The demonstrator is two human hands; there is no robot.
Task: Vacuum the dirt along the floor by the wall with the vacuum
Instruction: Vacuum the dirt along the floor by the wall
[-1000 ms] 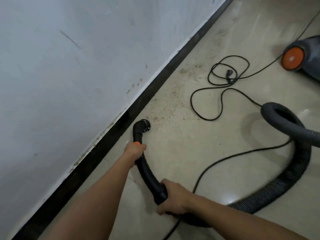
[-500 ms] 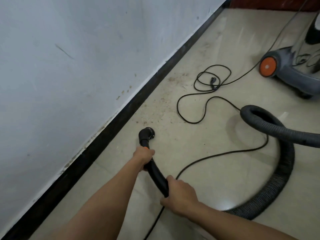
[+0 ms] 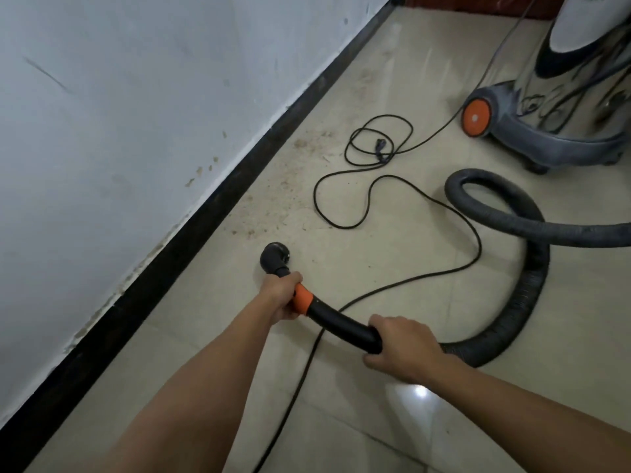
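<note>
Beige floor (image 3: 341, 233) along the left wall (image 3: 102, 131) shows dirt (image 3: 269, 209) just beyond the nozzle (image 3: 275, 256), which the left hand (image 3: 281, 300) and right hand (image 3: 403, 343) (both clamped round the wand (image 3: 341, 319)) hold low to aim.

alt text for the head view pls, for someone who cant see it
Two hands grip a curved black wand: left hand by its orange collar, right hand further back, nozzle near the floor just short of dirt along the skirting. A grey hose loops to the vacuum, and a cord lies on the floor.
</note>
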